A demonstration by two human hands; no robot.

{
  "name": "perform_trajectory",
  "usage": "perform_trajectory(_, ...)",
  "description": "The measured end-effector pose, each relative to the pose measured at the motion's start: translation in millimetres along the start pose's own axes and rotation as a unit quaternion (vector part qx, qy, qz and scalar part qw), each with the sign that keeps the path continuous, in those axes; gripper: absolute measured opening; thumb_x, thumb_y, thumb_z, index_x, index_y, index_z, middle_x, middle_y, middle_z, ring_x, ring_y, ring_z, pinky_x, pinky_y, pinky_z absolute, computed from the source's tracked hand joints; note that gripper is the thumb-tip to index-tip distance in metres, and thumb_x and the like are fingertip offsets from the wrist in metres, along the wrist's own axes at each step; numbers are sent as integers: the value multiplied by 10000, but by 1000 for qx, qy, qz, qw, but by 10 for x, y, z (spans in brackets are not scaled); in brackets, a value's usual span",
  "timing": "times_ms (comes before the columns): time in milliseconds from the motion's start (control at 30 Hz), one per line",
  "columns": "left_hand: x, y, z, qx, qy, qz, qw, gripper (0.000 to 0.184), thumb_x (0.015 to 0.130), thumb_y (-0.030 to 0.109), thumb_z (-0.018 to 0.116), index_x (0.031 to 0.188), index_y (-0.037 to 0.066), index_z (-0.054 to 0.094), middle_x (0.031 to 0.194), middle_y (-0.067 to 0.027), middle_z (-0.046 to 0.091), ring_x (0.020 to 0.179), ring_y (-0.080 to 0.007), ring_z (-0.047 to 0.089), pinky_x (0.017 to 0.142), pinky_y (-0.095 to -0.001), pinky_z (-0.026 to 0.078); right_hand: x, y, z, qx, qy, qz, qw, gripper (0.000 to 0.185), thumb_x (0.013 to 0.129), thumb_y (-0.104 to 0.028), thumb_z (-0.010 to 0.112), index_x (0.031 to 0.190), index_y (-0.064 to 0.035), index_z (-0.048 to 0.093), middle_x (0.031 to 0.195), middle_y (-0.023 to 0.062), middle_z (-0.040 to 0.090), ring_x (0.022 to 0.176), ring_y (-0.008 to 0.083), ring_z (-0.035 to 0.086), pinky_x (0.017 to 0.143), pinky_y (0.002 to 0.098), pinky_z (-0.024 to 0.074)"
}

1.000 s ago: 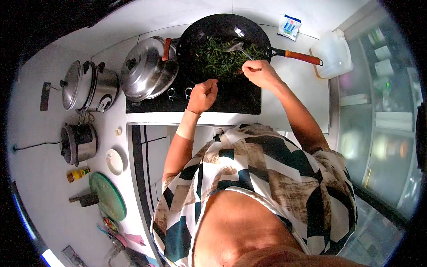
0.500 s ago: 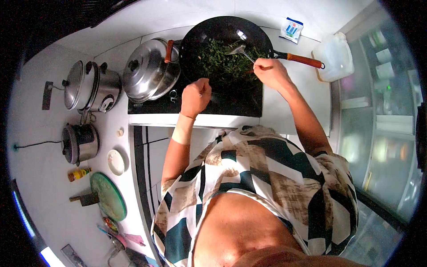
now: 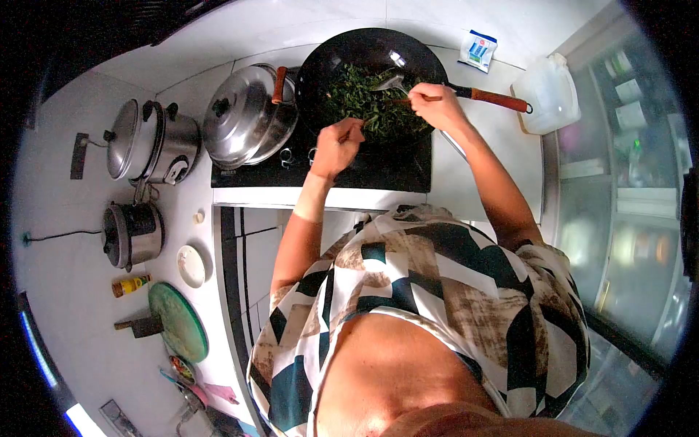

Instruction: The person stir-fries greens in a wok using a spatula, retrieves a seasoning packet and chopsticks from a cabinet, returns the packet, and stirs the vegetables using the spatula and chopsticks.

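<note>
A black wok [image 3: 320, 62] sits on the cooktop [image 3: 393, 175], with chopped leafy greens [image 3: 357, 91] in it. My right hand [image 3: 438, 107] is closed around the handle of a metal wok spatula [image 3: 389, 83], over the wok's right side. The spatula's head rests among the greens, and its handle end shows below the hand. A thin brown stick-like shape lies near those fingers. My left hand [image 3: 340, 148] is closed in a fist at the wok's near rim. What it holds, if anything, is hidden.
A lidded steel pot [image 3: 240, 109] stands left of the wok. The wok's long handle [image 3: 501, 100] points right, toward a plastic container [image 3: 547, 95]. A small packet [image 3: 478, 49] lies behind. Further left are a rice cooker [image 3: 171, 149], a smaller cooker [image 3: 137, 233], a white dish [image 3: 191, 266] and a green cutting board [image 3: 178, 320].
My left hand has moved up and right, closer to the greens. My right hand has shifted slightly up and left, and the spatula's handle end now shows below it.
</note>
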State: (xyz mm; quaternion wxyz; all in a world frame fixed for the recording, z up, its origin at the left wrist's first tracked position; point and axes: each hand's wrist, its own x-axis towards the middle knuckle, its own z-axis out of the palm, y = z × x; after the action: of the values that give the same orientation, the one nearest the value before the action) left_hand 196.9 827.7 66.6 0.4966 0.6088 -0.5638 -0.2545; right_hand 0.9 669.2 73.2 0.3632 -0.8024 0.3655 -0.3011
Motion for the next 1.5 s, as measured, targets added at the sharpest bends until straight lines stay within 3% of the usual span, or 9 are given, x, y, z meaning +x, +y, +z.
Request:
perform_trajectory(67,8,-156,67,-12,-67,-3,998,170,836,76,531,920,-25,639,668,-141,628,591,-196,623,565,-296,479,-7,15,66,62,-110,75,989,131,794,-196,572,770,-79,625,675,129,623,602,226,621,559,332,467)
perform_trajectory(233,-127,184,-209,185,56,71,979,166,826,123,557,893,-1,647,681,-205,597,629,-350,617,521,-373,472,-169,-220,-217,-173,-4,34,984,173,816,-268,553,793,-114,631,708,116,629,664,336,617,589,414,487)
perform_trajectory(433,56,-272,-130,167,3,113,979,128,835,85,537,881,10,629,669,-200,583,595,-321,608,526,-354,458,-50,42,191,-92,4,-40,995,149,831,-215,573,787,-77,609,693,132,623,656,328,619,571,406,472)
perform_trajectory(500,-32,-172,-78,-28,-78,-50,995,202,876,57,532,1040,-27,617,743,-45,629,649,-99,556,582,-245,456,-70,-5,178,-5,-3,-7,1000,146,830,-202,577,809,-67,630,686,127,628,629,293,626,563,374,473)
perform_trajectory(633,-30,-196,-220,33,-4,28,999,216,921,113,516,1060,-24,608,767,-41,634,663,-83,555,606,-218,450,1,-54,79,37,33,8,999,142,830,-200,576,827,-72,637,659,121,617,580,227,617,546,337,464)
perform_trajectory(900,-1,-56,-353,252,3,66,966,140,839,148,557,856,38,642,647,-202,579,642,-369,608,515,-359,466,-58,-235,-37,-174,3,47,984,158,794,-250,566,769,-110,634,694,115,627,667,323,618,599,409,477)
perform_trajectory(1233,-12,-83,-241,308,28,52,950,146,819,141,549,884,34,624,647,-179,593,635,-364,611,535,-420,484,-195,-293,-54,-117,13,76,990,149,809,-224,548,780,-107,636,723,124,629,688,324,623,603,394,482)
perform_trajectory(1400,51,-114,-20,120,-26,132,984,133,798,124,561,881,58,641,669,-178,613,619,-370,607,532,-431,494,-165,-102,125,-43,-81,38,995,157,799,-210,564,736,-76,616,659,104,626,597,254,614,559,352,469)
perform_trajectory(1500,4,-59,-134,347,-20,61,936,165,793,116,568,923,51,646,693,-192,612,631,-372,608,559,-414,497,-238,-113,-66,25,-110,104,988,147,802,-193,566,730,-74,616,612,90,609,551,182,600,528,319,459)
